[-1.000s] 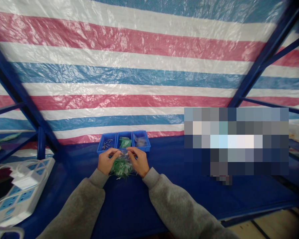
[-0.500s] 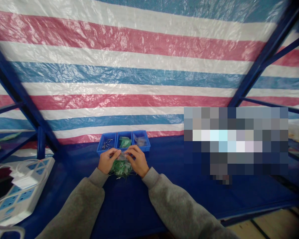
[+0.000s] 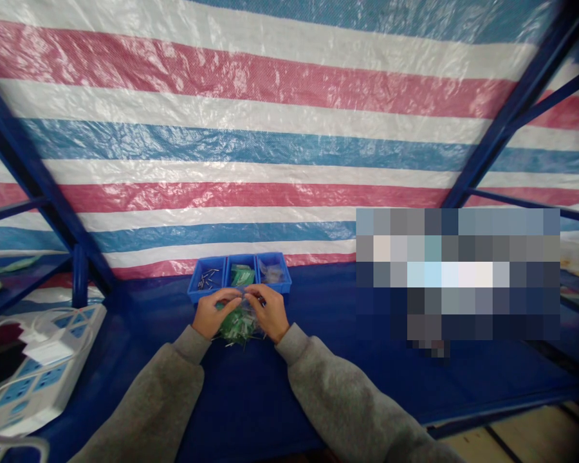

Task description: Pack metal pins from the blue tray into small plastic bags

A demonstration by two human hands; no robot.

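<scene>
Striped sheeting (image 3: 251,151) hangs behind your blue worktop (image 3: 241,399). Your left hand (image 3: 213,313) and right hand (image 3: 270,312) nearly meet above the green heap (image 3: 236,325) and its clear plastic – I cannot tell whether either grip is clamped on something. Just beyond your fingers sits the blue tray (image 3: 284,289) – metal pins left, green pieces middle, clear plastic right. Off left lies a white power strip (image 3: 66,388).

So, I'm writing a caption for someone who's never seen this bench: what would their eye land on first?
Probably the red, white and blue striped sheet filling the background. Next, the left hand and right hand close together over a green pile, just in front of three blue bins.
</scene>
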